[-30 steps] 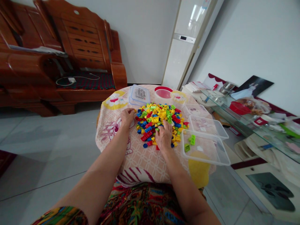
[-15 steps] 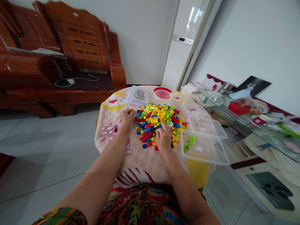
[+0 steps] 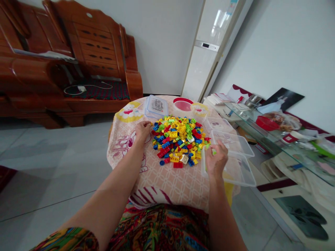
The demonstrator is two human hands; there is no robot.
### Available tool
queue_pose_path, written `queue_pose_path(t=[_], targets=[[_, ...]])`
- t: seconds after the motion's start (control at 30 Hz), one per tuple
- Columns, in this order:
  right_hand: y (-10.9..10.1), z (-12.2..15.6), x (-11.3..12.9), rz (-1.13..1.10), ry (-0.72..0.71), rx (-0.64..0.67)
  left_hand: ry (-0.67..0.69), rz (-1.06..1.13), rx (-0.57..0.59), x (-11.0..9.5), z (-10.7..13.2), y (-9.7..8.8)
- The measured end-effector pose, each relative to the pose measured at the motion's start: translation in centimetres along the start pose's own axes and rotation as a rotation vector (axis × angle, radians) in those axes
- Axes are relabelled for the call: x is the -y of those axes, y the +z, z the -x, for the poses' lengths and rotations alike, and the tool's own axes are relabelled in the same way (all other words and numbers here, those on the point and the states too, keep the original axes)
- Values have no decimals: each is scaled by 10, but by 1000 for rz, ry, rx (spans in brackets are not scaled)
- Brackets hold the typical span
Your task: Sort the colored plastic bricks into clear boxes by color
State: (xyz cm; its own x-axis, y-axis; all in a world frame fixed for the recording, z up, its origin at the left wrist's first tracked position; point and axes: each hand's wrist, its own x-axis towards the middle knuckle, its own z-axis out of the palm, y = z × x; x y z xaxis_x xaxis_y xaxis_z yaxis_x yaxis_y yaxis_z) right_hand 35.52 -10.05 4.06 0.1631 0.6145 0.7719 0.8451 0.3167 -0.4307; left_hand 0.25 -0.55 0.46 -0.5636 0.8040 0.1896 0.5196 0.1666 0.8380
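Note:
A heap of toy building bricks (image 3: 180, 134) in red, yellow, blue and green lies on the cloth-covered round table. At the heap's left edge, my left hand (image 3: 143, 130) is closed with the fingertips together; a small yellow brick (image 3: 151, 123) shows at them. My right hand (image 3: 216, 160) is over the near clear plastic container (image 3: 240, 174), right of the heap. Its thumb and forefinger are drawn together, and what they hold, if anything, is too small to make out. A bit of light green brick (image 3: 214, 152) shows beside these fingers; the hand hides most of the container's left part.
Other clear containers (image 3: 243, 148) stand behind the near one. At the table's back are a blue-rimmed lidded box (image 3: 156, 106) and a red-rimmed round tub (image 3: 183, 100). A glass-topped cabinet (image 3: 277, 139) with clutter stands at right, a wooden chair (image 3: 96, 52) at back left.
My right hand has moved right, from the front of the heap to over the near container, uncovering a white brick at the heap's front. My left hand has stayed at the heap's left edge.

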Motion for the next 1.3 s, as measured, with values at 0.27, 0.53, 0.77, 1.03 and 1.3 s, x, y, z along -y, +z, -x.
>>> queue_pose_path(t=[0.27,0.53,0.77,1.03,1.3], targets=[[5,11,21,-28,-59,31,-3,9,-10,3,-1,1],[52,43,82,-132,-167,406,-12,11,0,-1,0,-1],[71,43,90,-73,-150,534,-3,45,3,0,1,0],[73,55,88,-52,-151,563,17,54,-5,1,1,1],[73,59,87,-70,-146,531,3,14,2,0,1,-1]])
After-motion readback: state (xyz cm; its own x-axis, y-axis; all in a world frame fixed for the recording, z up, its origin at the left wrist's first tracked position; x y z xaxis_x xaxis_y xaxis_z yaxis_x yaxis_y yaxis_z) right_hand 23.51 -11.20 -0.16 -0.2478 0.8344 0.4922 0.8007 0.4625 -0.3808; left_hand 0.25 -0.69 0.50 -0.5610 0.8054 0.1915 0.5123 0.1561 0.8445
